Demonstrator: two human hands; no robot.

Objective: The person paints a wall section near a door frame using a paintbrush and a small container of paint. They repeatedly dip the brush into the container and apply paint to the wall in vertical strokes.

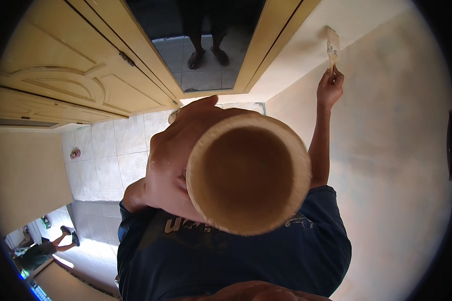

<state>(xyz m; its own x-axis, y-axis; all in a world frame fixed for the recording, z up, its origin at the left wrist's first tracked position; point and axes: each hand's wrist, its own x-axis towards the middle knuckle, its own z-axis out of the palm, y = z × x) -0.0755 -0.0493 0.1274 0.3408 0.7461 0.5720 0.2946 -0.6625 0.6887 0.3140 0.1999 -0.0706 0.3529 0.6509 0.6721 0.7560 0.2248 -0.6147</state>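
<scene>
Close in front of me, my left hand [178, 155] grips a round cup-like container [302, 173] from its left side. The container has a thick beige rim and a brownish inside; its contents are too dim to make out. My right arm reaches far up on the right. At its end, my right hand [330, 90] is closed round the handle of a flat paintbrush [333, 46] with pale, whitish bristles. The bristles point up at the pale wall [296, 62] near a corner, beside a small shadow. Whether they touch it I cannot tell.
A yellowish panelled wooden door [85, 65] stands at the upper left, beside a dark glass panel [206, 35] reflecting legs and shoes. A patchy beige wall [386, 150] fills the right. On the tiled floor [103, 140] lies a small pinkish thing [75, 153]. Another person [40, 251] is at lower left.
</scene>
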